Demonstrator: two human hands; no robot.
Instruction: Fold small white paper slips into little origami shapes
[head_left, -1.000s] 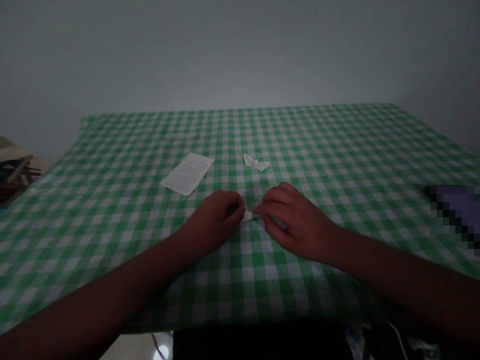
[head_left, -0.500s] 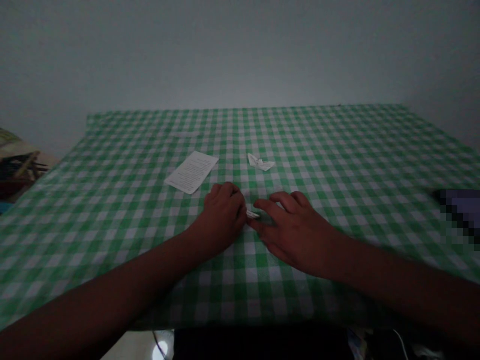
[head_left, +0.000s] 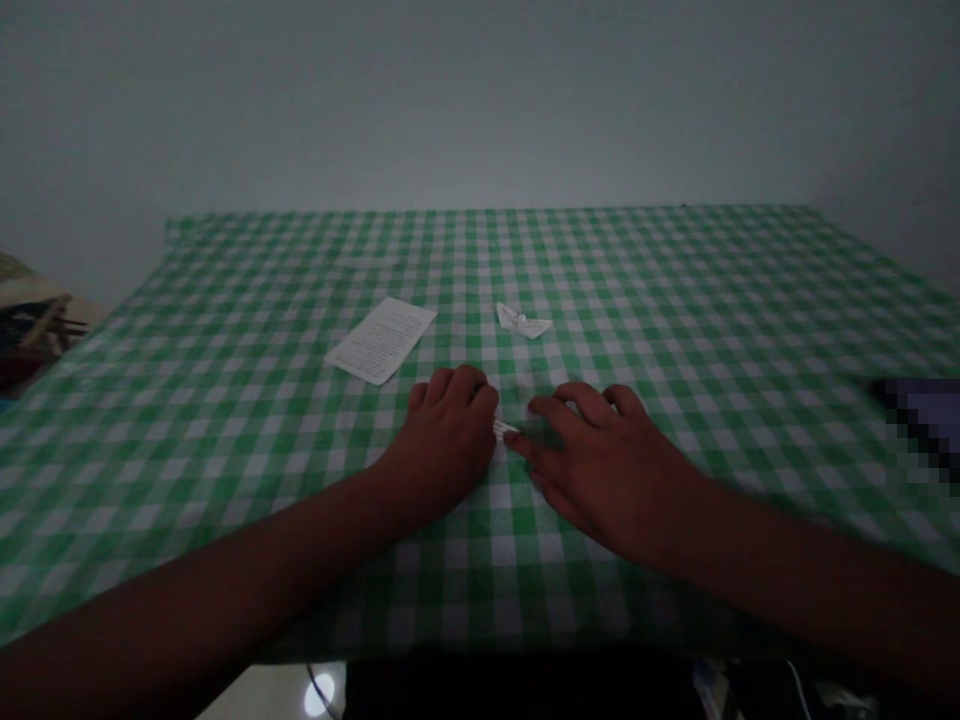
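Observation:
My left hand [head_left: 452, 420] is closed over a small folded piece of printed paper [head_left: 504, 429], whose narrow tip sticks out to the right of the fingers; the rest is hidden under the hand. At that tip, my right hand [head_left: 600, 445] touches the paper with its thumb, the other fingers bent and apart from the thumb. Beyond the hands lies a folded paper boat [head_left: 523, 321], white with print. A flat printed sheet [head_left: 382, 340] rests to the left of it.
A green and white checked cloth [head_left: 262, 400] covers the table, which reaches a grey wall [head_left: 480, 100]. At the right edge is a dark, pixelated object [head_left: 926, 415]. A faint pale strip [head_left: 367, 263] lies farther back on the left.
My right hand has shifted slightly to the right, its index finger farther from the folded paper. The left hand stays closed on the paper. The view has tilted a little.

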